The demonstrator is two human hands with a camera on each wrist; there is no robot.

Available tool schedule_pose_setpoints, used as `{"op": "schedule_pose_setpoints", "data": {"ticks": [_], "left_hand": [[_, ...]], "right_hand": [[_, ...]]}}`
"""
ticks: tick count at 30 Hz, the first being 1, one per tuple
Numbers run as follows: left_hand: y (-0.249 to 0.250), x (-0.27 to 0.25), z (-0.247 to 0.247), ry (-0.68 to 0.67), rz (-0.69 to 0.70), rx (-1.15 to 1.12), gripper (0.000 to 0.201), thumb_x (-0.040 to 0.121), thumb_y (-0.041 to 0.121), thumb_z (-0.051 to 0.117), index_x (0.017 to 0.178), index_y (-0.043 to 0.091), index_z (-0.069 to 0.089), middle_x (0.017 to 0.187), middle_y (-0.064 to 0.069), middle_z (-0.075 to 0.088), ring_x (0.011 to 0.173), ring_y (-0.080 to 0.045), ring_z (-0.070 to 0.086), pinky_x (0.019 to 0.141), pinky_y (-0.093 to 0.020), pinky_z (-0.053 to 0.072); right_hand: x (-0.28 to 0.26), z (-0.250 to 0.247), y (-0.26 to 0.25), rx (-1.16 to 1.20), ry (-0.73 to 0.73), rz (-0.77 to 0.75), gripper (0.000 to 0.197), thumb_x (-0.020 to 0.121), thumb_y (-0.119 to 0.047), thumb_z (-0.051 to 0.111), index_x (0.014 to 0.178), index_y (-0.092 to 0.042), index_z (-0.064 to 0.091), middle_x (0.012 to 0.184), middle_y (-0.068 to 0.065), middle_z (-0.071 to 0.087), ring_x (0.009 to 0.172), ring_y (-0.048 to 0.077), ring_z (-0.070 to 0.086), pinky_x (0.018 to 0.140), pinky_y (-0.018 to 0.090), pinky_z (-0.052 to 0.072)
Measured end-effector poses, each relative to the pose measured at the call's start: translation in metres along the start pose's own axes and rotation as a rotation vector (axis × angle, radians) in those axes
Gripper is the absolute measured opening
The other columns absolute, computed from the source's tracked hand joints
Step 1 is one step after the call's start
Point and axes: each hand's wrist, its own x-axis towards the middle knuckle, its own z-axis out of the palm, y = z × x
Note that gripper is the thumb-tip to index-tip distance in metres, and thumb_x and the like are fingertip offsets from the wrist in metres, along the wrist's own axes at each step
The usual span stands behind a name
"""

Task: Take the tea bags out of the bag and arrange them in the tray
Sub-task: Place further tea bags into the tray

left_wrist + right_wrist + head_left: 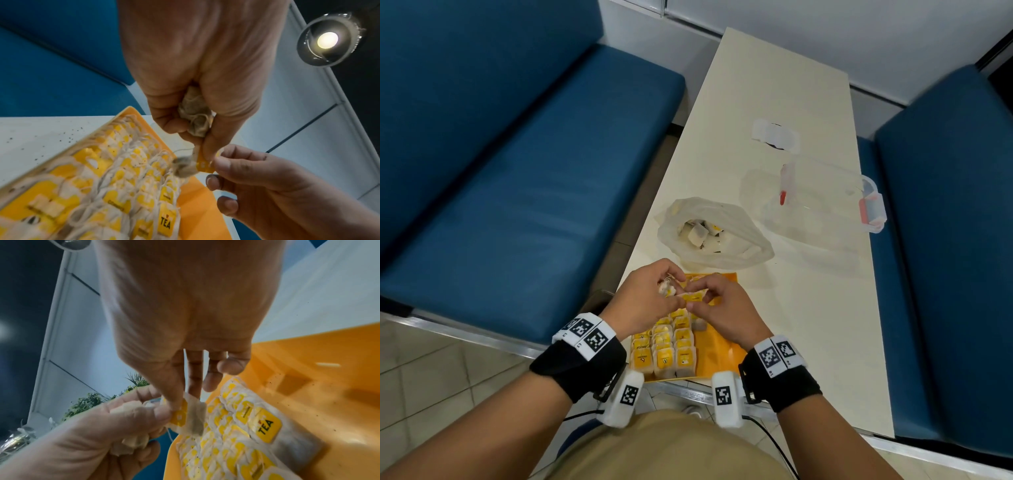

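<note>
Hands meet above the orange plastic tray (726,346). Left hand (645,301) clutches crumpled paper tea bags (195,120) in its curled fingers, and both it and the right hand (726,308) pinch 1 yellow-tagged tea bag (203,164). Rows of tea bags (664,353) fill the tray's left side. Beyond, the white plastic bag (714,233) lies open on the cream table (774,85) with more inside.

Cream table (774,85) bears orange tray (719,346), plastic bag (743,240), clear container (822,202)

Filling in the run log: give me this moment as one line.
left hand: holds crumpled tea bags | right hand: pinches one tea bag over tray | tray: part filled | plastic bag: more left
</note>
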Motion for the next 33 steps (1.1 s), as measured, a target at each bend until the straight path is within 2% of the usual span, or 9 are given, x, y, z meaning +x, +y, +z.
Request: {"op": "schedule_pose_setpoints", "data": {"ticks": [3, 6, 9, 13, 18, 22, 25, 29, 33], "left_hand": [[0.001, 0.001, 0.002, -0.016, 0.053, 0.026, 0.029, 0.081, 0.025, 0.086, 0.102, 0.033, 0.067, 0.091, 0.015, 0.071, 0.089, 0.001, 0.065, 0.075, -0.012, 0.049], [-0.004, 0.002, 0.003, -0.062, -0.003, -0.021, 0.027, 0.08, 0.029, 0.086, 0.104, 0.033, 0.074, 0.095, 0.017, 0.072, 0.093, 0.004, 0.065, 0.078, -0.012, 0.046], [-0.006, 0.001, 0.007, -0.045, -0.035, -0.028, 0.008, 0.083, 0.031, 0.083, 0.087, 0.026, 0.078, 0.085, 0.012, 0.073, 0.083, 0.002, 0.064, 0.074, -0.021, 0.046], [-0.004, 0.001, 0.01, -0.023, -0.041, 0.019, 0.013, 0.086, 0.034, 0.08, 0.082, 0.022, 0.075, 0.08, 0.007, 0.07, 0.077, -0.001, 0.06, 0.066, -0.023, 0.042], [-0.004, 0.0, 0.01, -0.044, -0.028, 0.017, 0.017, 0.085, 0.034, 0.081, 0.073, 0.033, 0.07, 0.071, 0.015, 0.066, 0.071, 0.01, 0.058, 0.06, -0.008, 0.038], [-0.005, 0.001, 0.009, -0.055, -0.034, 0.038, 0.016, 0.086, 0.03, 0.081, 0.074, 0.032, 0.071, 0.074, 0.015, 0.067, 0.075, 0.011, 0.058, 0.063, -0.011, 0.036], [-0.005, 0.0, 0.007, -0.093, -0.051, 0.015, 0.007, 0.086, 0.035, 0.08, 0.09, 0.035, 0.075, 0.088, 0.016, 0.071, 0.085, 0.011, 0.061, 0.07, -0.011, 0.041], [-0.012, 0.004, 0.002, -0.042, -0.123, -0.015, 0.041, 0.091, 0.037, 0.075, 0.131, 0.031, 0.066, 0.121, 0.008, 0.068, 0.112, -0.011, 0.064, 0.092, -0.034, 0.057], [-0.017, 0.008, 0.002, -0.016, -0.212, 0.02, 0.06, 0.093, 0.038, 0.072, 0.148, 0.026, 0.05, 0.139, -0.003, 0.061, 0.127, -0.02, 0.058, 0.092, -0.035, 0.057]], "right_hand": [[0.002, 0.003, 0.004, 0.014, 0.065, 0.011, 0.014, 0.081, -0.013, 0.077, 0.08, -0.024, 0.068, 0.084, -0.011, 0.068, 0.077, 0.007, 0.059, 0.072, 0.019, 0.049], [0.002, 0.0, 0.007, 0.077, 0.122, 0.023, 0.011, 0.082, -0.013, 0.077, 0.08, -0.021, 0.069, 0.081, -0.01, 0.069, 0.073, 0.005, 0.061, 0.07, 0.02, 0.051], [0.002, -0.003, 0.007, 0.188, 0.142, 0.023, 0.01, 0.083, -0.008, 0.076, 0.082, -0.015, 0.069, 0.078, -0.004, 0.069, 0.068, 0.009, 0.061, 0.065, 0.021, 0.051], [0.001, -0.001, 0.008, 0.255, 0.133, 0.041, 0.006, 0.088, -0.003, 0.071, 0.089, -0.005, 0.065, 0.069, 0.004, 0.064, 0.059, 0.015, 0.061, 0.053, 0.016, 0.045], [-0.001, -0.004, 0.005, 0.303, 0.133, 0.051, 0.005, 0.089, 0.002, 0.067, 0.091, 0.0, 0.063, 0.063, 0.005, 0.065, 0.051, 0.005, 0.061, 0.051, 0.019, 0.046], [-0.002, -0.002, 0.008, 0.24, 0.098, 0.062, 0.007, 0.087, -0.001, 0.07, 0.089, -0.004, 0.064, 0.065, 0.002, 0.066, 0.06, 0.015, 0.067, 0.05, 0.023, 0.047], [-0.002, -0.006, 0.01, 0.243, 0.11, 0.094, 0.011, 0.088, 0.0, 0.068, 0.086, -0.009, 0.062, 0.066, 0.004, 0.065, 0.061, 0.019, 0.068, 0.048, 0.022, 0.045], [-0.003, -0.015, 0.017, 0.163, 0.078, 0.182, 0.014, 0.09, 0.0, 0.064, 0.085, -0.012, 0.059, 0.07, 0.009, 0.064, 0.06, 0.018, 0.068, 0.049, 0.022, 0.045], [-0.005, -0.01, 0.028, -0.061, -0.015, 0.319, 0.013, 0.09, -0.004, 0.061, 0.085, -0.015, 0.056, 0.075, 0.007, 0.066, 0.06, 0.016, 0.068, 0.051, 0.024, 0.046]]}}
